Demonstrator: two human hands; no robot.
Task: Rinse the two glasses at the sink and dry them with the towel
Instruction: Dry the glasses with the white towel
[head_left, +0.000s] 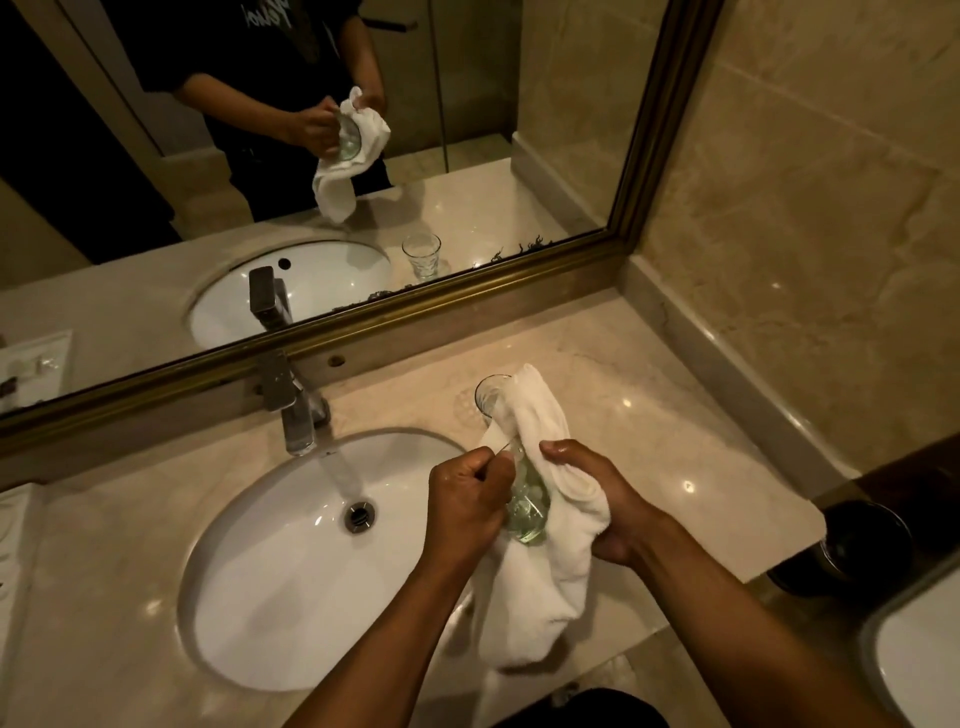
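Left hand fingers grip the glass over the worktop, at the basin's three o'clock; right hand clutches the towel. Wet glass could slip and shatter.

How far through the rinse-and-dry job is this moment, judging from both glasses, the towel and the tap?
In hand: the left hand grips one glass while the right hand works the white towel around it, so its rinse looks done. The second glass stands on the counter behind the towel; whether it is rinsed or dried cannot be told. The faucet runs into the sink.
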